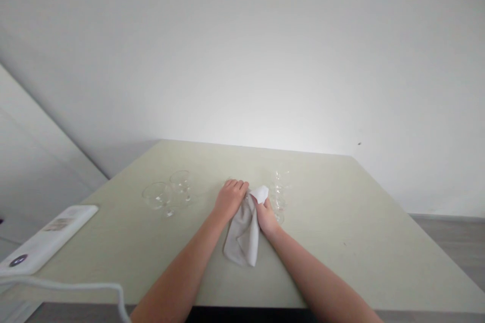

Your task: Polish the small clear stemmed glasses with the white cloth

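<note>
My left hand (232, 194) is closed around a clear glass, mostly hidden behind the fingers; only a bit of its rim and a glint near the fingertips show. In my right hand (266, 216) is a pale grey-white cloth (244, 237), bunched against the glass at the top and hanging down toward the table's front. Left of my hands stand two clear stemmed glasses, a nearer glass (156, 196) and a farther glass (179, 179). Just beyond my right hand, several small clear glasses (279, 193) stand in a row, partly hidden by it.
The pale green table (326, 242) reaches back to a white wall (265, 60). At its left edge lies a long white device (49, 237) with a round dark button. A white cable (76, 286) crosses the lower left corner.
</note>
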Demonstrator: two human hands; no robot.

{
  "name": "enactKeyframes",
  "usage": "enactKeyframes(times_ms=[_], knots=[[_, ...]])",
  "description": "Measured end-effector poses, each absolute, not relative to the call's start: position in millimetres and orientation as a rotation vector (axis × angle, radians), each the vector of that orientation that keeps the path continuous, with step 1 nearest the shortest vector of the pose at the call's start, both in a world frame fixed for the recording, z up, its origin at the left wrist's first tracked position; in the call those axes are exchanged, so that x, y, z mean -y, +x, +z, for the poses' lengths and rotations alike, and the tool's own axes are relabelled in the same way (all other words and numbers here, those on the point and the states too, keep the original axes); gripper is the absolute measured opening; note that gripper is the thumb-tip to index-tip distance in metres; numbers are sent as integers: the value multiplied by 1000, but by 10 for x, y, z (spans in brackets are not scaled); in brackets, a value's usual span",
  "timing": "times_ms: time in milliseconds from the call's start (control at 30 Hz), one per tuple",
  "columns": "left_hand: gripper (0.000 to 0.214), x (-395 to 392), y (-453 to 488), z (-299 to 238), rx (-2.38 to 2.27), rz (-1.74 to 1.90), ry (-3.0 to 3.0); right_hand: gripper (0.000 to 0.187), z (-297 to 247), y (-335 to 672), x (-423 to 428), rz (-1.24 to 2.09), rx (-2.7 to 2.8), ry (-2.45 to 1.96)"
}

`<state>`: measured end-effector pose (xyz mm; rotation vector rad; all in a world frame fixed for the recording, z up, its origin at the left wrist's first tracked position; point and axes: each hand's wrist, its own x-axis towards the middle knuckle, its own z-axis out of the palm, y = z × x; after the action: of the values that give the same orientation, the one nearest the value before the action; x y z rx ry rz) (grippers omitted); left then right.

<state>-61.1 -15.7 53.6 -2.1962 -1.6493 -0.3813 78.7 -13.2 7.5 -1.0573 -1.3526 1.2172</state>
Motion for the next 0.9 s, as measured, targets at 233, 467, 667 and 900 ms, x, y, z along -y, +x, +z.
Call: enactKeyframes(times_ms=[233, 467, 667, 900], knots=[[19, 135, -704, 494, 1751, -166, -2300, 15, 93, 837, 116, 1130, 1586, -850], [16, 86, -739, 502, 1914, -7, -2404, 53, 173, 844, 167, 835, 1904, -730], [14, 116, -730, 534, 1869, -68, -2408, 55, 81, 811, 138, 920, 1805, -819], [15, 146, -717, 547, 1675, -322, -2347, 39, 103, 816, 96, 1183, 1565, -811]])
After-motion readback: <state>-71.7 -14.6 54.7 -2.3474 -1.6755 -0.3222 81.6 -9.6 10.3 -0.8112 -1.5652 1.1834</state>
